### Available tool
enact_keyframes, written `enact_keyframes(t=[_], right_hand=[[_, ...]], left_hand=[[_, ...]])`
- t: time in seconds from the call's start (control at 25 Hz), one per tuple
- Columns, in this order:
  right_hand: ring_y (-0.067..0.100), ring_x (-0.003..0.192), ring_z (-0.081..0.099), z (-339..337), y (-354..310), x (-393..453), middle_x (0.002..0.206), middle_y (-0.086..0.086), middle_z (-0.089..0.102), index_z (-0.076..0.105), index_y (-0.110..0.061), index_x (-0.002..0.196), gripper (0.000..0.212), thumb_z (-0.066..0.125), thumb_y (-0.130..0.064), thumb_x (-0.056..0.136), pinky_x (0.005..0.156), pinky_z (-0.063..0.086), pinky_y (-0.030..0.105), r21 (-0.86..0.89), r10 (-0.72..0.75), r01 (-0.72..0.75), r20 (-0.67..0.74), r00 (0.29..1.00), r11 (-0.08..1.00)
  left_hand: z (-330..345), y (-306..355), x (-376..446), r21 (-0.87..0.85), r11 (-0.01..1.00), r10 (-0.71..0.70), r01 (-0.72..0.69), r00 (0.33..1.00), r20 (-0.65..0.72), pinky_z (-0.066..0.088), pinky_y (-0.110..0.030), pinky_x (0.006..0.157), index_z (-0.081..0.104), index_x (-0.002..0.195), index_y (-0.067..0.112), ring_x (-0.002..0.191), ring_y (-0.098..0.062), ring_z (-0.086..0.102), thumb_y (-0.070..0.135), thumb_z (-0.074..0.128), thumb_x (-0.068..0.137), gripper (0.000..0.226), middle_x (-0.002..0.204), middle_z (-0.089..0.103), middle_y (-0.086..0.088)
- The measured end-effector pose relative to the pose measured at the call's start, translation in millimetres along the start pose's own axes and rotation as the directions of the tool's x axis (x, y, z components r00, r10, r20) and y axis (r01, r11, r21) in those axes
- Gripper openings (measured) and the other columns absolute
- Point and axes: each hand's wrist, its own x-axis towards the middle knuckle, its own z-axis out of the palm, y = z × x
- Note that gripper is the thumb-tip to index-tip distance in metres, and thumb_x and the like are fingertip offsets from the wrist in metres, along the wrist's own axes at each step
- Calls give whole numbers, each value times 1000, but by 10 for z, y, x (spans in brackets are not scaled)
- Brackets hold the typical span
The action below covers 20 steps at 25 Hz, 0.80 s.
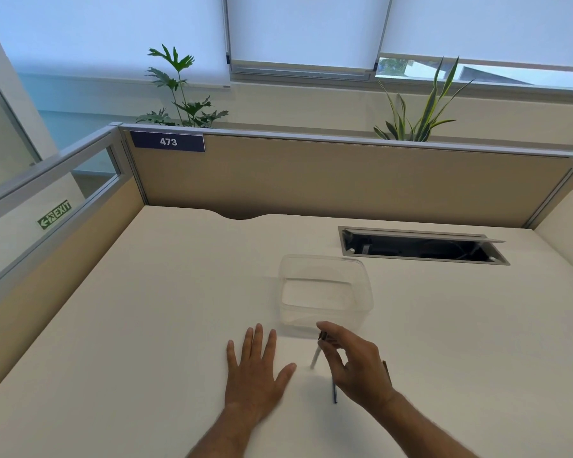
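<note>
Clear plastic tub (326, 312) is sitting open-topped on the off-white desk (179, 309), mid-field; nothing visible inside.

Head view (only view):
- R hand (354, 365) is hovering just in front of the tub's near wall. Thumb + index are pinching the dark top end of a white stick (315, 358) (pen or marker, can't tell which). Other fingers are curling loosely.
- Stick is hanging tip-down, slightly tilted. Lower end is close to the desk; contact can't be told.
- L hand (255, 368) is lying flat, palm down, fingers spread, holding nothing. It is left of the stick and apart from it.
- Dark pen (334, 393) is lying on the desk under the R palm, long axis running roughly away from the person, untouched.
- Open cable hatch (420, 247) is lying beyond the tub, to the right.

Key relation: the tub's opening is lying straight ahead of the R fingertips, just past the near rim. With the stick's axis near-vertical, it would prob. be going in end-first.

Judgement: next move is looking like lift, short fwd carry, release. R hand is the nearer one. Risk is the tip clipping the rim and nudging the tub.
</note>
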Motion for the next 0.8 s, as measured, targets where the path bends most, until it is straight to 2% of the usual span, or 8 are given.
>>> enact_keyframes(t=[0.08,0.28,0.48,0.56,0.64,0.72,0.8], right_hand=[[5,78,70,-2,7,5,93,-6,75,64,-20,116,36,71,-9,83,73,59,20,-10,-19,18,-29,999,1000],[8,74,72,-16,-8,25,92,-4,76,66,-16,114,34,72,-8,81,69,61,25,-18,-36,35,-65,997,999],[9,70,71,-19,-17,30,89,-3,76,68,-13,112,33,73,-7,81,66,61,25,-37,-38,35,-75,996,999],[9,69,71,-18,-22,33,89,-3,76,68,-13,112,32,73,-6,80,66,60,25,-39,-36,33,-78,996,999],[9,69,70,-16,-27,41,88,-4,75,69,-13,111,33,75,-5,80,65,60,24,-42,-36,33,-77,996,999],[9,68,70,-13,-24,47,88,-5,75,69,-13,111,32,74,-5,80,65,59,23,-39,-33,30,-80,996,999],[8,68,70,-10,-24,48,87,-5,75,69,-13,111,31,73,-7,80,64,59,23,-41,-37,34,-79,996,999]], left_hand=[[-5,0,-5,-22,1000,1,-1,1000,-1,-12,-56,112,6,152,25,147,-25,-6,72,9,86,81,161,0,-6],[12,2,2,-7,1000,-4,4,1000,4,-13,-56,113,-1,151,26,147,-23,-12,73,6,85,81,162,-6,-4],[20,-1,6,-52,999,-2,1,1000,-7,-15,-54,113,9,151,28,147,-21,-7,72,12,87,78,162,2,-3],[15,8,11,-124,992,5,-11,999,-48,-10,-52,114,30,146,27,147,-20,9,69,27,87,72,159,21,0],[12,44,-3,-233,968,61,-88,991,-121,9,-52,114,53,131,24,137,-21,35,60,50,82,61,144,48,1],[41,120,-21,-316,932,116,-175,974,-197,26,-50,109,64,117,23,122,-20,53,51,64,74,51,124,63,3],[28,230,-19,-411,895,92,-175,973,-213,29,-41,106,66,112,25,112,-16,58,48,69,69,48,112,67,7]])
